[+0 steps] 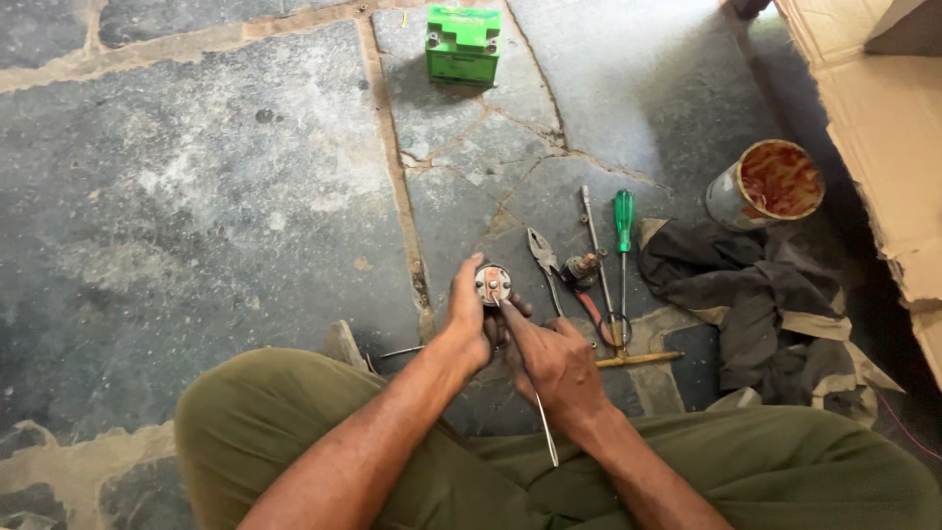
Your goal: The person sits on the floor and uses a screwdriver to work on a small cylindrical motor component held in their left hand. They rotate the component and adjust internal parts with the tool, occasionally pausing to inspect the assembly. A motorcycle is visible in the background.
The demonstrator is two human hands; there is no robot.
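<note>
**Grey stone floor, small metal part held over the lap**

Grey flagstones with sandy mortar seams make up the stone floor [216, 196]. The left hand [469, 319] holds a small round metal part [493, 285] between thumb and fingers, its grip closed around the part's body, above the floor just ahead of the knees. The right hand [554, 365] is clenched on a thin metal tool [546, 432] whose shaft trails back over the olive trouser leg, and its forefinger reaches up to touch the part's face.

At the top edge stands a green box-shaped battery [463, 44] with a paler label panel on its front, well apart from the hands. To the right stands a round tin [767, 184], open and reddish inside, beside brown cardboard [883, 128] that fills the upper right corner.

Just right of the hands lie pliers [549, 263], a green-handled screwdriver [623, 236] and a brass-coloured rod [638, 359], close together. A dark crumpled cloth [756, 294] lies beyond them. The floor to the left is open; the right side is crowded up to the cardboard edge.
</note>
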